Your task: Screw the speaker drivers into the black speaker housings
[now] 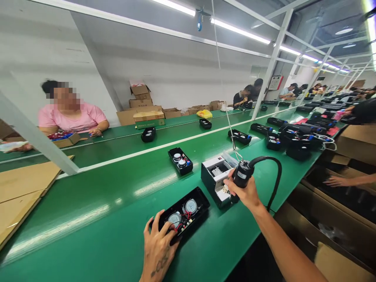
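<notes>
A black speaker housing [184,216] lies on the green bench, its inside facing up. Two round silver speaker drivers and red and black wires show in it. My left hand [158,244] grips its near left end, fingers curled over the rim. My right hand [248,192] is wrapped around a black electric screwdriver [243,174], which hangs from a metal hook and cord and has a thick black cable. The screwdriver's lower end is over the front of a white and black screw feeder [212,172]; my hand hides its tip.
Another open speaker housing [180,160] sits beyond on the green conveyor [111,184]. More black housings [302,137] crowd the right. A flattened cardboard sheet [26,192] lies at left. A person in a pink top [73,117] sits across; a co-worker's hand [337,181] reaches in at right.
</notes>
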`<state>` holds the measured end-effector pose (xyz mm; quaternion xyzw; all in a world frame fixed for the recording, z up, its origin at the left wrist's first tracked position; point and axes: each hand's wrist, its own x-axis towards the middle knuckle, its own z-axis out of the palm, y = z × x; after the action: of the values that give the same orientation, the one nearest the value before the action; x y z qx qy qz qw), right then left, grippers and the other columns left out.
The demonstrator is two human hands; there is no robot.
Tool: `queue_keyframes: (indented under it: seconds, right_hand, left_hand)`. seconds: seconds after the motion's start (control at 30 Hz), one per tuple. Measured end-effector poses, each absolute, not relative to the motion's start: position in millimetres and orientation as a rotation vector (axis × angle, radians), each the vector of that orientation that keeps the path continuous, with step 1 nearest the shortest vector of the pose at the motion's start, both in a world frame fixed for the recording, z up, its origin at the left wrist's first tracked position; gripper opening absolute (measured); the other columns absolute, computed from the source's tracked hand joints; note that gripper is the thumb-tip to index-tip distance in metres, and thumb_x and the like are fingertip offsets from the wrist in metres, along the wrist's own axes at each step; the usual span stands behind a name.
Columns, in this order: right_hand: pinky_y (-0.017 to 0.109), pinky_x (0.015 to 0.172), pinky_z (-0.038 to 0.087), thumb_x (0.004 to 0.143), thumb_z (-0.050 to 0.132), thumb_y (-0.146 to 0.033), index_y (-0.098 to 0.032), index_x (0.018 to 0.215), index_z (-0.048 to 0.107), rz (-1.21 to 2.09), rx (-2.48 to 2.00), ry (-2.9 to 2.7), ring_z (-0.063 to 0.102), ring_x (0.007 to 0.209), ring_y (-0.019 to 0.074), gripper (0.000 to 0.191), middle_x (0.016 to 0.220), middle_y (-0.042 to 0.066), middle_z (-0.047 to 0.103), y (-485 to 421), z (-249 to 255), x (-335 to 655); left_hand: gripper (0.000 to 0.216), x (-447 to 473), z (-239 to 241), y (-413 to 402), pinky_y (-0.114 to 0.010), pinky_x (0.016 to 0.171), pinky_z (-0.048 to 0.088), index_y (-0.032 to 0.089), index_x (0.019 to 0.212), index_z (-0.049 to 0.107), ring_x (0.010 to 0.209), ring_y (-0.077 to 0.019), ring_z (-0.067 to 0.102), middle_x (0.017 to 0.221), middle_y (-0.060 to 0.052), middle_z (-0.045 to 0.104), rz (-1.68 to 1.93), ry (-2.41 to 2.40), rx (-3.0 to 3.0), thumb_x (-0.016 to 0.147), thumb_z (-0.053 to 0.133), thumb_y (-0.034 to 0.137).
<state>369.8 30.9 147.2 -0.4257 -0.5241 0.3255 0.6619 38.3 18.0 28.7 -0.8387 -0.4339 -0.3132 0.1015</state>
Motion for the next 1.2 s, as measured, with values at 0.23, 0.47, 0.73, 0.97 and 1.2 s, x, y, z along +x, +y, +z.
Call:
queue_keyframes:
  seconds: [0.23,0.47,0.73,0.97,1.2]
  right_hand:
    - [0.023,0.044,0.038,0.097,0.072,-0.034,-0.030,0.108,0.058,1.053,-0.390,-1.118,0.043,0.045,0.0081,0.018,0.061,-0.012,0.048,7.6,134.7,264.4]
    - [0.023,0.044,0.036,0.098,0.073,-0.036,-0.029,0.105,0.054,1.044,-0.459,-1.271,0.045,0.047,0.0076,0.022,0.064,-0.010,0.052,13.8,123.8,218.2]
    - [0.025,0.048,0.039,0.096,0.074,-0.035,-0.027,0.104,0.057,1.027,-0.521,-1.355,0.046,0.048,0.0080,0.020,0.065,-0.009,0.055,18.3,125.8,212.2]
    - [0.027,0.050,0.044,0.091,0.076,-0.037,-0.026,0.094,0.056,1.022,-0.622,-1.341,0.052,0.056,0.0115,0.023,0.068,-0.006,0.055,21.8,118.0,204.7]
    - [0.032,0.068,0.058,0.084,0.078,-0.029,-0.026,0.085,0.058,0.908,-0.637,-1.516,0.061,0.065,0.0156,0.021,0.074,-0.003,0.063,16.9,130.9,203.4]
  left_hand:
    - [0.019,45.6,26.8,11.3,-0.063,0.120,0.035,0.029,0.078,0.076,0.142,-0.0397,0.056,0.088,0.003,0.078,-1.003,-1.472,-2.509,0.072,0.093,0.024]
    - [0.011,45.5,23.8,13.7,-0.068,0.117,0.037,0.032,0.082,0.078,0.142,-0.0402,0.054,0.098,0.001,0.081,-1.020,-1.475,-2.523,0.080,0.089,0.029]
    - [0.012,45.9,26.6,12.7,-0.071,0.116,0.038,0.032,0.089,0.081,0.143,-0.0419,0.052,0.109,-0.002,0.082,-1.026,-1.490,-2.542,0.081,0.088,0.029]
    - [0.012,46.0,26.1,13.7,-0.069,0.116,0.036,0.036,0.087,0.081,0.144,-0.0409,0.052,0.111,-0.001,0.082,-1.080,-1.524,-2.562,0.085,0.082,0.024]
    - [0.030,45.4,15.9,17.7,-0.060,0.119,0.035,0.033,0.112,0.080,0.146,-0.0362,0.049,0.121,-0.006,0.080,-0.985,-1.553,-2.484,0.089,0.064,0.020]
